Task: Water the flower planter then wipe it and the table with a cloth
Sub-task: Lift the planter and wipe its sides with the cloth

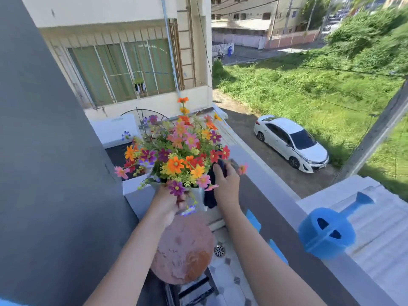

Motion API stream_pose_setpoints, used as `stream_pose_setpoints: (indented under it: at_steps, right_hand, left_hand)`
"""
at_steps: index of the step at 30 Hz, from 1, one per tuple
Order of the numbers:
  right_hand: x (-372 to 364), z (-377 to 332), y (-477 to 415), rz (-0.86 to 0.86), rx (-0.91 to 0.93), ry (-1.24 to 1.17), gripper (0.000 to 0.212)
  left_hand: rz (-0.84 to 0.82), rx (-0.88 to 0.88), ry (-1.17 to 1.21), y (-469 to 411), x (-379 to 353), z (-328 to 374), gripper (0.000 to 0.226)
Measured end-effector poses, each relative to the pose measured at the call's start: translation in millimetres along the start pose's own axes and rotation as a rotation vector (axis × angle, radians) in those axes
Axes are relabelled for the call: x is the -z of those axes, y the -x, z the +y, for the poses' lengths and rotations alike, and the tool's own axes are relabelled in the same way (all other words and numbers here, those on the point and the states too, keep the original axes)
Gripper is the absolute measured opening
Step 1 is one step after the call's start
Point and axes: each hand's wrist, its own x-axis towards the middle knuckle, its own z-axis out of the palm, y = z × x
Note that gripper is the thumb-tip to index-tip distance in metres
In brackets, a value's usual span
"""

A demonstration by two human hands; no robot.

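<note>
A grey metal planter (197,196) full of bright mixed flowers (176,151) is lifted above a small round reddish table (183,248). My left hand (169,203) grips the planter's left side from below. My right hand (226,184) presses a dark blue cloth (212,195) against the planter's right side; the cloth hangs down below the hand. A blue watering can (326,233) rests on the balcony wall's top at the right, spout pointing away.
A grey balcony wall (276,217) runs diagonally on the right, with a drop to a driveway and a white car (291,142) beyond. A dark grey wall (44,151) closes the left. A floor drain (219,250) sits on the tiled floor beside the table.
</note>
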Motion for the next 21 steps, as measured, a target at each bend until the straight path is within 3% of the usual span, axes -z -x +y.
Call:
stream_pose_setpoints:
  at_steps: [7,15,19,21]
  right_hand:
    - [-7,19,57,-0.18,0.104,0.04,0.013]
    - [-11,-6,8,-0.103,0.137,0.047,0.013]
    - [-6,-10,-25,-0.002,0.13,0.13,0.042]
    - [0,-8,-34,0.039,0.066,0.171,0.045]
  left_hand:
    - [0.073,-0.031,0.089,-17,-1,15,0.035]
    - [0.014,0.021,0.05,-6,1,10,0.032]
    - [-0.037,0.021,0.03,6,2,10,0.035]
    - [-0.058,0.026,0.027,12,2,10,0.035]
